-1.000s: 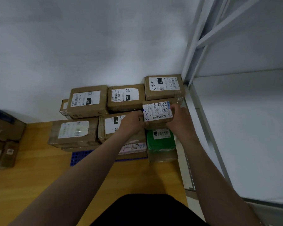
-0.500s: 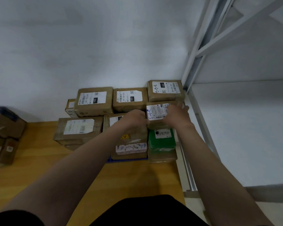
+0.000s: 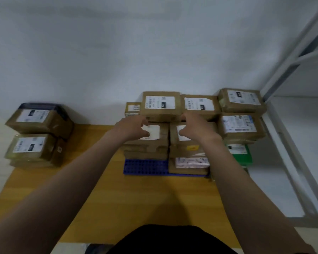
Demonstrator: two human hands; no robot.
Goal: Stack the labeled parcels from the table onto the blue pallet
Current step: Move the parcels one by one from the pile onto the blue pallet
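The left hand (image 3: pixel 134 128) and right hand (image 3: pixel 195 128) have let go of the blue-marked parcel (image 3: pixel 240 125). It now sits just right of the right hand, above a green box (image 3: pixel 241 156), so that placement looks finished. Both hands hover over the front stacks on the pallet (image 3: pixel 145 167), fingers loosely curled, holding nothing. Two more parcels (image 3: pixel 35 118) wait far left on the desk (image 3: pixel 136 198). Blur hides the labels and whether the fingertips touch cardboard.

One blue pallet (image 3: pixel 145 167); stacked on it, at least eight brown parcels (image 3: pixel 161 107) and one green parcel (image 3: pixel 241 155); on the table (image 3: pixel 117 198) at left, at least two further parcels (image 3: pixel 38 118); two hands: left hand (image 3: pixel 134 128), right hand (image 3: pixel 193 129).
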